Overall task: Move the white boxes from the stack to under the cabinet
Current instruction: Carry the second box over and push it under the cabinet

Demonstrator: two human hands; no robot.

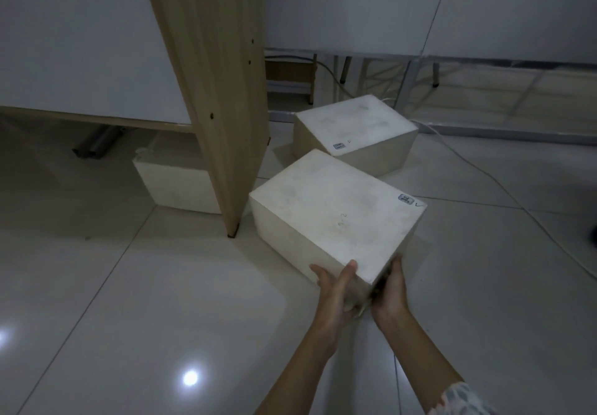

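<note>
I hold the nearest white box (336, 217) by its near corner, my left hand (334, 292) pressed flat against its left side with the thumb up at the top edge, my right hand (391, 292) wrapped against its right side, fingers mostly hidden. The box sits tilted, its far corner close beside the wooden cabinet panel (213, 91). A 2nd white box (355, 127) lies just beyond it, farther right, on the pale tiled floor (129, 317). A 3rd box (177, 185) is already under the cabinet, left of the panel, partly hidden behind it. A white cable (478, 169) runs across the floor to the right.
</note>
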